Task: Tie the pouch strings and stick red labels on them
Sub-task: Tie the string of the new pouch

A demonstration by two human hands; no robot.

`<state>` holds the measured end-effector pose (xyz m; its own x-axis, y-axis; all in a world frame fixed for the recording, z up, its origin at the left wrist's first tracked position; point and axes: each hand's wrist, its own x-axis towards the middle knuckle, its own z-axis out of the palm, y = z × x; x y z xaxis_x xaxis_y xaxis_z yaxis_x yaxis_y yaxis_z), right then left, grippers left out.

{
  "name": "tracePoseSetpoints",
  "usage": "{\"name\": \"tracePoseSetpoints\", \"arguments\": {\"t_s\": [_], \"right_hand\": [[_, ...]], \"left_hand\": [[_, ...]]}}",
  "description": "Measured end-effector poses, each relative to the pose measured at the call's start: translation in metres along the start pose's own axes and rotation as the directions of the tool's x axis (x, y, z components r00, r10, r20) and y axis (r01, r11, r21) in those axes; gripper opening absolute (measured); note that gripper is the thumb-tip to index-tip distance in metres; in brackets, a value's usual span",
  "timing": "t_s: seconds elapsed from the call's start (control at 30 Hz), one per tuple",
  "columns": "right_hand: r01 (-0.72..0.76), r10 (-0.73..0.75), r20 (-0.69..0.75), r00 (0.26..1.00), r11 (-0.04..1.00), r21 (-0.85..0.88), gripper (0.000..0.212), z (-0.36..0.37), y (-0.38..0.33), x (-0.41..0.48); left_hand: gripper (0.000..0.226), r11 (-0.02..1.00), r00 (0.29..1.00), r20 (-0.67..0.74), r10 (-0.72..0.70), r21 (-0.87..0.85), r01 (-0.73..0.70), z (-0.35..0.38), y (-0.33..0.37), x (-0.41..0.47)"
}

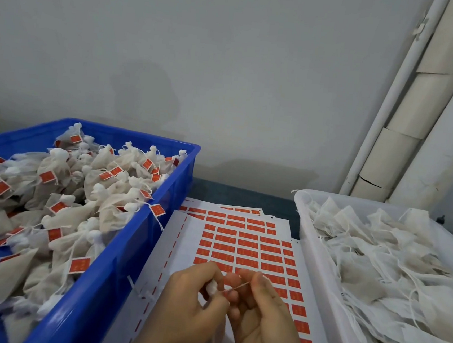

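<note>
The left hand (193, 303) is curling its fingers around the gathered white neck of a pouch (212, 287), with the thumb and forefinger pinching the bunched cloth. The right hand (261, 313) is sitting just beside it, touching it at the fingertips, and is pinching a thin string (239, 286) between thumb and forefinger. The string is stretching taut from the pouch neck up and to the right, between the 2 hands. The rest of the pouch is hanging below the hands and is mostly hidden by them.

Both hands are hovering over a sheet of red labels (242, 253), which is lying on the surface between 2 bins. More sheets are lying under it, showing at the far edge. On the left, a blue bin (135, 248) is holding tied pouches with red labels on their strings. On the right, a white bin (318, 266) is holding flat pouches with loose strings and no labels visible.
</note>
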<state>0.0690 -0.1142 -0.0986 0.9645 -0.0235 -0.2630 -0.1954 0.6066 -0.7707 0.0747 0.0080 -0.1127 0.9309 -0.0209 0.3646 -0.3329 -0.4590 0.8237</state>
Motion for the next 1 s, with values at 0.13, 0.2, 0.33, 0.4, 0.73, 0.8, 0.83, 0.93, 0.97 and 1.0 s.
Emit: {"name": "tracePoseSetpoints", "arguments": {"t_s": [0.13, 0.2, 0.33, 0.4, 0.73, 0.8, 0.83, 0.93, 0.97, 1.0], "right_hand": [[0.001, -0.001, -0.025, 1.0, 1.0, 0.029, 0.043, 0.003, 0.003, -0.004], [0.017, -0.016, -0.017, 1.0, 1.0, 0.003, 0.049, 0.004, 0.003, -0.005], [0.036, -0.035, 0.011, 0.999, 0.999, -0.013, 0.046, 0.006, 0.004, -0.005], [0.055, -0.053, 0.032, 0.998, 0.998, -0.033, 0.04, 0.006, 0.005, -0.006], [-0.015, 0.009, 0.046, 0.999, 0.992, 0.127, 0.026, -0.002, -0.006, -0.001], [-0.012, 0.01, 0.015, 1.0, 0.993, 0.114, 0.025, -0.002, -0.005, -0.001], [-0.008, 0.008, 0.0, 1.0, 0.994, 0.105, 0.025, -0.002, -0.004, -0.001], [0.014, -0.011, -0.039, 0.999, 0.997, 0.076, 0.027, -0.002, -0.002, -0.001], [0.023, -0.02, -0.046, 0.999, 0.998, 0.055, 0.028, -0.002, -0.001, -0.001], [0.032, -0.031, -0.047, 0.998, 0.999, 0.03, 0.031, -0.002, -0.001, -0.001]], "left_hand": [[0.018, 1.0, 1.0, -0.008, 0.002, -0.014, -0.002, 0.003, -0.003, -0.001], [0.018, 1.0, 1.0, -0.002, 0.008, -0.011, -0.008, 0.003, -0.003, -0.001], [0.02, 1.0, 1.0, -0.014, 0.021, -0.01, -0.021, 0.001, -0.002, 0.002], [0.019, 1.0, 1.0, -0.016, 0.013, -0.021, -0.013, 0.0, -0.001, 0.002], [0.008, 0.993, 0.995, 0.084, -0.046, -0.103, 0.055, -0.007, 0.004, 0.002], [0.009, 0.992, 0.993, 0.106, -0.046, -0.114, 0.058, -0.005, 0.004, 0.002], [0.009, 0.988, 0.992, 0.112, -0.059, -0.137, 0.074, -0.005, 0.003, 0.001], [0.006, 0.978, 0.984, 0.16, -0.08, -0.177, 0.109, -0.005, 0.002, 0.002], [0.013, 0.979, 0.982, 0.171, -0.083, -0.168, 0.112, -0.005, 0.001, 0.002], [0.017, 0.981, 0.981, 0.176, -0.08, -0.161, 0.109, -0.005, 0.0, 0.002]]}}
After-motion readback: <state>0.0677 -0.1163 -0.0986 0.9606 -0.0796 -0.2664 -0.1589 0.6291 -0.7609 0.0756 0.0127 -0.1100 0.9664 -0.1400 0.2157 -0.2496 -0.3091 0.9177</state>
